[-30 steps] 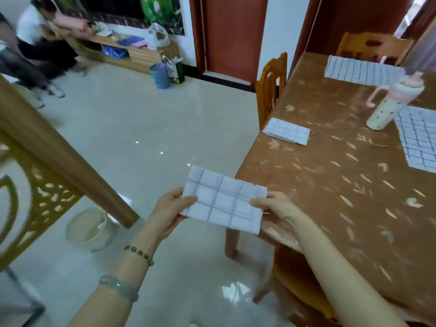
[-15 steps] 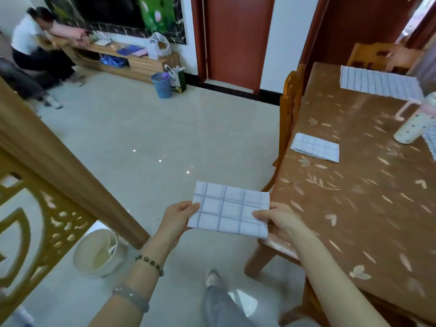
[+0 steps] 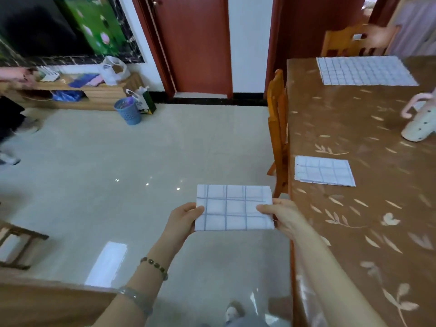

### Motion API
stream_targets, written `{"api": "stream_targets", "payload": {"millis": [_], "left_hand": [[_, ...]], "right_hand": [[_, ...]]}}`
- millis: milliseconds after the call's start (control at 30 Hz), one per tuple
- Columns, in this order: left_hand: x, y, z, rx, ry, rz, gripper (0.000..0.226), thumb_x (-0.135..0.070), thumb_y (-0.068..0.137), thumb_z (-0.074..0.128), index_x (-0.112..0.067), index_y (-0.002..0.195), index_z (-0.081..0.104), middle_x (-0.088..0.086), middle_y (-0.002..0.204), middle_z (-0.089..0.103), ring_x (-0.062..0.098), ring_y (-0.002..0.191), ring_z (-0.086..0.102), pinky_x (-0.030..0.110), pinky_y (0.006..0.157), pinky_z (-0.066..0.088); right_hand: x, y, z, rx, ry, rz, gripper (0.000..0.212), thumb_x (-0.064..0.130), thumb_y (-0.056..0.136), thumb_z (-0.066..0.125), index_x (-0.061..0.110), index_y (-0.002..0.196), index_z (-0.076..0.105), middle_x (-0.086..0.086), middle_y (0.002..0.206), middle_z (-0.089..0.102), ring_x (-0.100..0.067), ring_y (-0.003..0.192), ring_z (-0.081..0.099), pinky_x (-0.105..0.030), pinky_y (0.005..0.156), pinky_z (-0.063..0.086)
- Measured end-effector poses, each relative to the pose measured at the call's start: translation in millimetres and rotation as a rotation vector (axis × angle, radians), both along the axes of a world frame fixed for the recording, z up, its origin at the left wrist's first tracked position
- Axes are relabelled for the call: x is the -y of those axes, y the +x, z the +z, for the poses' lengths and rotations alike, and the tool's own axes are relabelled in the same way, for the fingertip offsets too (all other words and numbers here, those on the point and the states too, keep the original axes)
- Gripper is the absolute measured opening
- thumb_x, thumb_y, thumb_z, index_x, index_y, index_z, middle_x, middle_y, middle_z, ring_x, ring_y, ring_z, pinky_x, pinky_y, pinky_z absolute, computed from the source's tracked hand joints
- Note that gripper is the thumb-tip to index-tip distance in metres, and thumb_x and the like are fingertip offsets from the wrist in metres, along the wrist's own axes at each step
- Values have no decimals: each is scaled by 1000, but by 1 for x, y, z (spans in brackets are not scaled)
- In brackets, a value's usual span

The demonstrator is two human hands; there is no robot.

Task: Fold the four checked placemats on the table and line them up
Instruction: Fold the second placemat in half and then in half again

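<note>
Table point(image 3: 342, 119) with leafy cover fills the right, pale floor point(image 3: 141, 161) the left; blue bin point(image 3: 128, 110) upper left, contents unseen. At centre, beside the table, the left hand point(image 3: 182, 219) and right hand point(image 3: 280, 213) pinch a folded placemat point(image 3: 233, 207).

1. held placemat point(image 3: 233, 208): white with blue-grey checks, folded into a small rectangle, up in the air roughly level, just off the surface's point(image 3: 342, 119) left edge.
2. folded placemat point(image 3: 324, 171): same checks, lying flat near that left edge.
3. spread-out placemat point(image 3: 365, 70): unfolded, flat at the far end.
</note>
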State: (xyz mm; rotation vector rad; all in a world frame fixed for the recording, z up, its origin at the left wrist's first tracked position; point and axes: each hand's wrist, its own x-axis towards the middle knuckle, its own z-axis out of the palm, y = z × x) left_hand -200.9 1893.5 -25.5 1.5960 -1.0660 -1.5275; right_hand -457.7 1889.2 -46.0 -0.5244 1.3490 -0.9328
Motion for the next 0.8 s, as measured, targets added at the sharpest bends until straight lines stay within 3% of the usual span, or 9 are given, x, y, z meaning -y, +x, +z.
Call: {"api": "stream_targets", "payload": {"millis": [133,267,367,467,533,600,700,733,800], "left_hand": [[59,-16,-7,-15,32,-74,14,-13,91,61,-1,93,67,11,85,71,18,74,67,30,69,53],[117,-43,-20,-3,68,-217,12,-12,92,60,-4,85,66,8,77,70,17,68,66,29,66,51],[161,-68,-30,-5,73,-331,10,-11,92,59,-4,90,66,10,83,72,17,73,69,28,64,52],[208,-95,-33,-39,81,-458,12,-8,93,58,-6,81,62,-1,65,68,7,58,65,19,53,49],[242,-111,-33,-54,109,-562,8,-9,90,62,-4,84,63,2,72,72,11,66,69,23,60,52],[274,-126,-33,-68,128,-674,18,-15,80,67,-2,92,66,10,89,75,21,82,72,31,72,55],[311,-148,-36,-49,164,-837,23,-12,81,66,0,100,66,13,98,74,28,93,71,39,83,56],[321,-156,-36,-39,164,-893,25,-12,80,67,1,101,66,13,100,74,28,95,70,39,83,57],[335,-173,-39,-21,164,-985,29,-13,73,70,-2,100,67,10,100,74,27,94,70,33,76,58]], "right_hand": [[34,-14,4,10,14,-123,14,-10,77,67,-4,89,67,-15,84,72,-22,69,70,-28,54,56],[58,-36,-2,21,2,-264,19,-12,77,65,-9,95,67,-18,84,72,-27,69,71,-32,56,57],[74,-51,-8,15,-17,-388,23,-12,76,65,-11,99,67,-24,94,71,-37,85,69,-40,72,58],[92,-65,-14,6,-21,-548,16,-15,76,64,-5,88,69,-15,83,73,-27,74,72,-32,60,58],[104,-72,-14,9,9,-637,15,-14,78,63,-2,84,69,-10,76,74,-21,67,72,-28,55,56],[113,-77,-17,-9,52,-716,14,-9,78,66,0,87,69,-7,76,74,-19,67,72,-26,55,56],[123,-84,-22,-40,106,-857,33,1,69,78,0,100,68,-12,92,74,-24,80,72,-34,69,59],[126,-87,-23,-60,131,-894,38,1,67,80,-1,102,67,-14,97,73,-25,81,72,-37,72,59],[128,-92,-20,-128,163,-938,26,-4,70,76,-2,95,69,-15,94,72,-21,74,71,-32,65,59]]}}
